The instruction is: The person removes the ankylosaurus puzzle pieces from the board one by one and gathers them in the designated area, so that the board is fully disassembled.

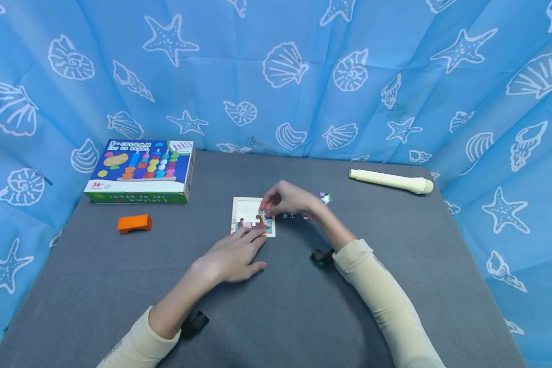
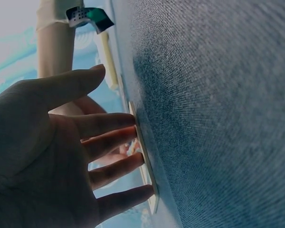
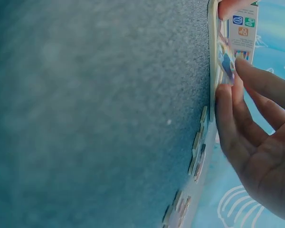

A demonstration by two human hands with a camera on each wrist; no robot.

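Observation:
A square jigsaw puzzle board (image 1: 234, 214) with a pale frame lies mid-table, pieces filling its lower and right parts. My left hand (image 1: 236, 255) rests with straight, spread fingers on the board's near edge; in the left wrist view its fingertips (image 2: 145, 191) meet the frame. Above the board's right side, my right hand (image 1: 287, 198) pinches a colourful puzzle piece (image 3: 226, 64) between thumb and fingers. The piece is tilted up from the board in the right wrist view. Loose puzzle pieces (image 1: 325, 198) lie to the right, partly hidden behind the right forearm.
A bead-set box (image 1: 140, 171) stands at the back left, with an orange arched block (image 1: 135, 223) in front of it. A cream microphone-shaped stick (image 1: 391, 181) lies at the back right. Behind the grey table (image 1: 280, 317) hangs a blue shell-print curtain (image 1: 267, 102).

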